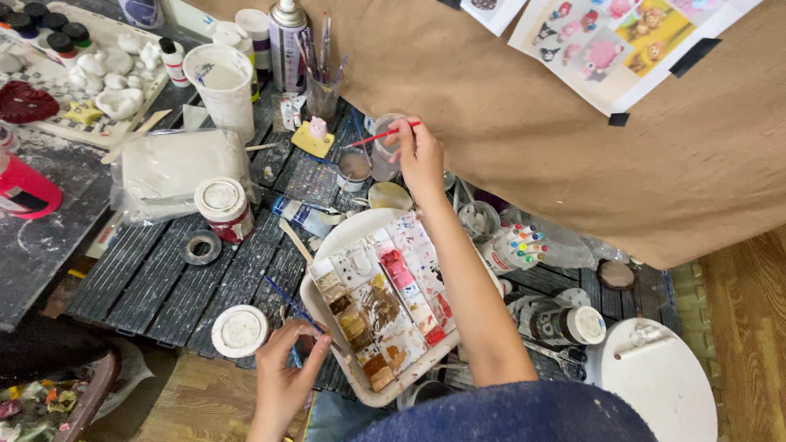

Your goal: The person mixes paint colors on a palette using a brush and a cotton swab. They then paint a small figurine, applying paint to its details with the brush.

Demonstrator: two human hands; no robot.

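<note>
My right hand (422,155) reaches forward and grips a thin red-handled paintbrush (378,136), its tip over a clear water cup (383,147). My left hand (286,372) is low at the near edge, pinching a blue-handled brush (288,304) beside the white paint palette (385,299). The palette has many wells of brown, tan, red and pink paint. A small pink figure (317,128) stands on a yellow base beyond the cup.
A white tub (223,86), a spray can (286,45), a jar of brushes (322,82), a bagged lump of clay (176,168), lidded paint jars (223,209) and a round white board (659,381) crowd the paint-spattered slatted table. Brown paper (573,139) with picture sheets (614,41) covers the far right.
</note>
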